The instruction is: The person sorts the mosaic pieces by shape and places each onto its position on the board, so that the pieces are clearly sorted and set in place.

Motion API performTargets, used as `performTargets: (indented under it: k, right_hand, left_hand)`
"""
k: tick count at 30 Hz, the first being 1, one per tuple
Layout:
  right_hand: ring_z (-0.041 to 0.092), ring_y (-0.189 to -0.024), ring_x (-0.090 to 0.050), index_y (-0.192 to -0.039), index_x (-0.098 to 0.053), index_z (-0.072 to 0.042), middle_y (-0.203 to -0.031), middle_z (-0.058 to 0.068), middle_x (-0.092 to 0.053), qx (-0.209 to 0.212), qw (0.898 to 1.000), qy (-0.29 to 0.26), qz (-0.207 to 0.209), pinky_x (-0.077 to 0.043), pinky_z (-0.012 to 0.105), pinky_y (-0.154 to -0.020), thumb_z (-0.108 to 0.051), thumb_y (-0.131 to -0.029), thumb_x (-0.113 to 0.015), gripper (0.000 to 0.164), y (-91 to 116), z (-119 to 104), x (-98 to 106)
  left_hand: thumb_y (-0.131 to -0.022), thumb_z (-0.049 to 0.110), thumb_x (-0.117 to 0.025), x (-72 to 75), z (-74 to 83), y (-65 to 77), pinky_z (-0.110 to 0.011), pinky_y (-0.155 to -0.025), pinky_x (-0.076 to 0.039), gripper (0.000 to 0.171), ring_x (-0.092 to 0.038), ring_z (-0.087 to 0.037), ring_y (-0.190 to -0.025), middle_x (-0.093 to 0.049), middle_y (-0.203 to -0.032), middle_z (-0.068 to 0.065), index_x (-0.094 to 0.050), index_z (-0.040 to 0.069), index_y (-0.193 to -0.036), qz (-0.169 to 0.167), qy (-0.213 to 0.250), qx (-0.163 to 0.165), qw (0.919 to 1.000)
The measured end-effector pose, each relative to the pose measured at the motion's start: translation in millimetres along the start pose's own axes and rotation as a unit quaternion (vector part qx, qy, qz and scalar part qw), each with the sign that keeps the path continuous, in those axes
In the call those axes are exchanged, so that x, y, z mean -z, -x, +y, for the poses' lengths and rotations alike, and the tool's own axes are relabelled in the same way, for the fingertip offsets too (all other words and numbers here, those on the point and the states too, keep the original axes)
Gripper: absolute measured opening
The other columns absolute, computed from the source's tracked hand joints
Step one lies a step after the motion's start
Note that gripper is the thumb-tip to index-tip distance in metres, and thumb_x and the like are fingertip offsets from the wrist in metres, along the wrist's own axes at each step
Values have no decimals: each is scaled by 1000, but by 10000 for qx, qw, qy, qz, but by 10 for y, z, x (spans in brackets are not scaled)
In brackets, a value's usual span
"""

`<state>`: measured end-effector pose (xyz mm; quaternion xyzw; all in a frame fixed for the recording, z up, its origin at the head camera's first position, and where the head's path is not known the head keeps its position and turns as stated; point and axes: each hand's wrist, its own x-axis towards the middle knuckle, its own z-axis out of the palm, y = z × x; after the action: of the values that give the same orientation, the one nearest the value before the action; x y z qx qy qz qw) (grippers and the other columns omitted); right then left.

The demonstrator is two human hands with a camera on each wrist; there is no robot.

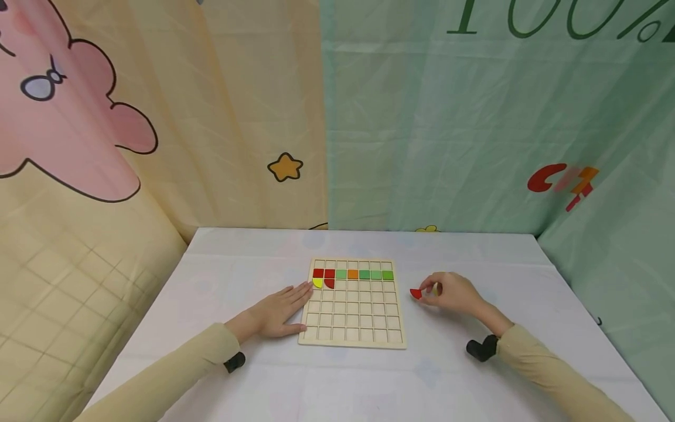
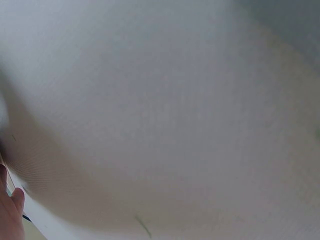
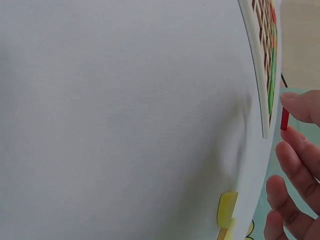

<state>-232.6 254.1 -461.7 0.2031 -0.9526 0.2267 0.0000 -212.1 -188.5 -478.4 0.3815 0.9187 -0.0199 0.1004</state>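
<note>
A pale wooden grid board [image 1: 352, 344] lies on the white table. One row near its far edge holds square tiles in red, orange and several greens [image 1: 364, 274]. In the row below, at the left, sit a yellow rounded tile [image 1: 317, 283] and a red rounded tile [image 1: 329, 283]. My left hand [image 1: 279, 312] rests flat with fingers spread, its fingertips and thumb on the board's left edge. To the right of the board, my right hand [image 1: 456, 293] pinches a red quarter-round tile [image 1: 415, 293] between thumb and finger. In the right wrist view this red tile [image 3: 284, 119] shows edge-on.
Yellow pieces [image 3: 227, 210] lie on the table by the right hand, seen in the right wrist view. The white table [image 1: 253, 252] meets printed cloth curtains [image 1: 253, 117] at the back and sides. Each wrist carries a black camera [image 1: 482, 349].
</note>
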Motion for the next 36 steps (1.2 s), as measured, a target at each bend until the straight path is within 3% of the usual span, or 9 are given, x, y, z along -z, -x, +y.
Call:
performTargets:
  k: [36]
  right_hand:
    - [7, -58, -46, -92, -75, -17, -76, -8, -64, 197, 9994, -267, 18, -35, 20, -48, -36, -76, -80, 26, -561, -534, -214]
  left_hand:
    - [-95, 65, -33, -19, -7, -5, -42, -121, -21, 86, -11, -21, -151, -9, -163, -8, -13, 7, -154, 3, 42, 27, 10000]
